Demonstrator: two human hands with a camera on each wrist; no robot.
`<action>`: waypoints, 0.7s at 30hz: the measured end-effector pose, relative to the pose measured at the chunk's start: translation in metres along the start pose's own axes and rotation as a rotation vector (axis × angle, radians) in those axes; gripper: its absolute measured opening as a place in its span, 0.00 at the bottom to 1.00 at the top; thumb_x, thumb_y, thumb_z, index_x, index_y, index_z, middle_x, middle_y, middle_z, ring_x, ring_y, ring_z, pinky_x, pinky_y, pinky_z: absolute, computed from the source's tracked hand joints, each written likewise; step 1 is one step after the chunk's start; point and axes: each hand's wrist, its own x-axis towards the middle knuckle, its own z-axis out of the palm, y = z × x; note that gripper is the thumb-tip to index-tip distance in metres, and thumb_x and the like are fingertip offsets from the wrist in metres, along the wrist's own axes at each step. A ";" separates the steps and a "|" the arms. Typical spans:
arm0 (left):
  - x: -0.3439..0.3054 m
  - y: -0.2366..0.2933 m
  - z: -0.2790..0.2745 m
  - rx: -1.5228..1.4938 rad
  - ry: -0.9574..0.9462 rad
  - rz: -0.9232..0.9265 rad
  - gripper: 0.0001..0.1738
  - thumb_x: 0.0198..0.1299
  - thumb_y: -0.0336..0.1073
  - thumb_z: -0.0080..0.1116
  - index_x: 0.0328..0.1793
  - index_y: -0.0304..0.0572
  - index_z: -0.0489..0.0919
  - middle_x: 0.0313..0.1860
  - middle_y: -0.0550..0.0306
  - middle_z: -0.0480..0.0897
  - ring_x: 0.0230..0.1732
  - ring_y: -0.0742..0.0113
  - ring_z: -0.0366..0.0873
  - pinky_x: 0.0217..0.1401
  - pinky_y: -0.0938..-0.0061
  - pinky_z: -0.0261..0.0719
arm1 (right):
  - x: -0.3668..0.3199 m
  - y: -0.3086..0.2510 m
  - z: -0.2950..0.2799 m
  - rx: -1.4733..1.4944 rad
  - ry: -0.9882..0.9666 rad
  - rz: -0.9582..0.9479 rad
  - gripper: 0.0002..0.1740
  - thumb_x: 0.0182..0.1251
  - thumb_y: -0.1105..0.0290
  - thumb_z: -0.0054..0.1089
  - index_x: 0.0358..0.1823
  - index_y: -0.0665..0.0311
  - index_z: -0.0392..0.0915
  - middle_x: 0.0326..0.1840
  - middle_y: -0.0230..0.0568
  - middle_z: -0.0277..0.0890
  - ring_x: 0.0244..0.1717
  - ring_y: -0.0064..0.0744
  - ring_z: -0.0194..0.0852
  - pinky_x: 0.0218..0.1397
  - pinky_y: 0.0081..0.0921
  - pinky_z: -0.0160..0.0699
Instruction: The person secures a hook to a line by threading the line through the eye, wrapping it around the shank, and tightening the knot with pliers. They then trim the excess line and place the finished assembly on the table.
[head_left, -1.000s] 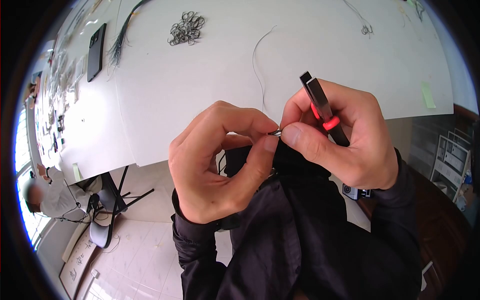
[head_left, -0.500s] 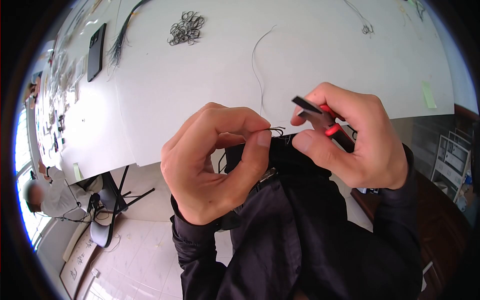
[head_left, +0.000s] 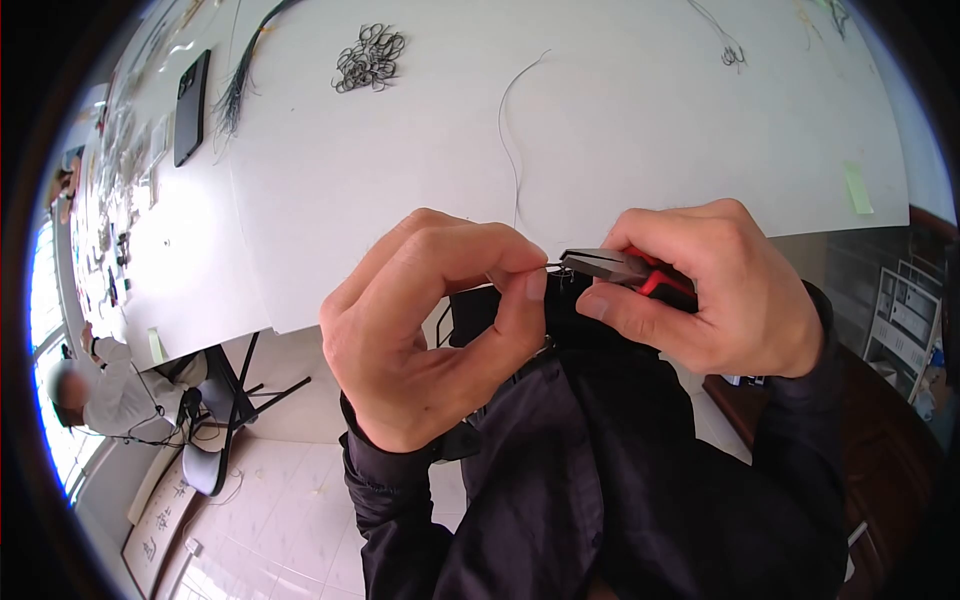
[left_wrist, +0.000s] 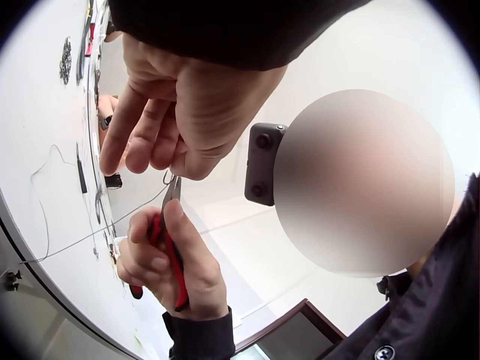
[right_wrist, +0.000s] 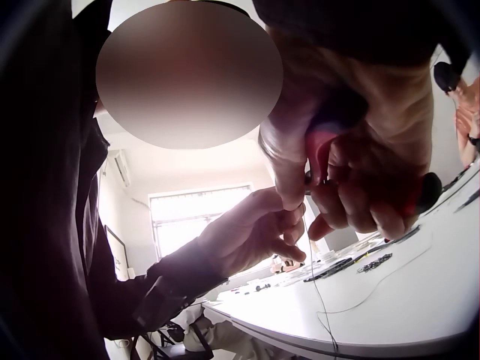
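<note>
In the head view my left hand (head_left: 430,320) pinches small dark fish hooks (head_left: 563,273) between thumb and fingertips; most of them are hidden by the fingers. My right hand (head_left: 725,285) grips red-handled pliers (head_left: 605,264), whose jaw tips are right at the hooks, close to the left fingertips. The left wrist view shows a curved hook (left_wrist: 167,178) sticking out below the left thumb, beside the tips of the pliers (left_wrist: 177,255). From the pinched hooks a thin line (head_left: 505,130) runs away over the white table.
On the white table (head_left: 350,180) lie a pile of dark hooks (head_left: 368,58), a bundle of dark strands (head_left: 238,85) and a black phone (head_left: 191,108). More hooks on line (head_left: 733,55) lie at the far right. Another person (head_left: 115,385) sits at left.
My right fingers have come off the hooks. The pliers have swung from pointing up and away to pointing left, with their tips at the hooks. The left hand keeps its pinch.
</note>
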 end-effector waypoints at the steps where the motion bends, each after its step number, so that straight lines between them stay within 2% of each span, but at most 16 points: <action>1: 0.000 0.000 0.000 0.006 0.001 0.004 0.09 0.53 0.14 0.63 0.41 0.27 0.81 0.34 0.51 0.82 0.34 0.68 0.83 0.39 0.76 0.85 | 0.000 0.000 0.000 0.002 -0.007 0.008 0.13 0.61 0.69 0.72 0.30 0.69 0.76 0.16 0.39 0.71 0.16 0.31 0.68 0.23 0.27 0.65; 9: 0.001 0.000 0.000 0.013 -0.014 -0.022 0.09 0.53 0.15 0.64 0.40 0.28 0.81 0.34 0.52 0.82 0.33 0.68 0.83 0.39 0.76 0.84 | -0.001 0.000 0.000 0.032 -0.023 0.037 0.13 0.62 0.70 0.72 0.28 0.68 0.76 0.16 0.40 0.70 0.16 0.32 0.68 0.22 0.28 0.64; 12: 0.001 0.000 0.000 0.015 -0.028 -0.025 0.08 0.53 0.15 0.64 0.40 0.28 0.81 0.33 0.52 0.81 0.33 0.69 0.83 0.40 0.75 0.86 | 0.000 0.000 0.000 -0.037 -0.010 -0.002 0.14 0.62 0.70 0.71 0.26 0.68 0.74 0.15 0.41 0.68 0.15 0.36 0.66 0.22 0.29 0.63; 18: 0.000 -0.004 0.004 0.038 -0.038 0.008 0.08 0.49 0.15 0.59 0.36 0.27 0.78 0.32 0.55 0.78 0.31 0.72 0.79 0.42 0.71 0.92 | -0.001 -0.004 0.003 0.032 -0.073 0.078 0.17 0.61 0.72 0.71 0.23 0.69 0.70 0.14 0.45 0.62 0.15 0.40 0.54 0.21 0.33 0.57; 21: -0.002 -0.003 0.006 0.080 -0.029 0.005 0.07 0.48 0.15 0.57 0.35 0.27 0.76 0.31 0.56 0.76 0.30 0.73 0.77 0.42 0.70 0.94 | 0.002 -0.008 -0.002 0.001 -0.159 0.094 0.14 0.64 0.72 0.66 0.25 0.73 0.73 0.15 0.53 0.67 0.16 0.54 0.63 0.23 0.38 0.64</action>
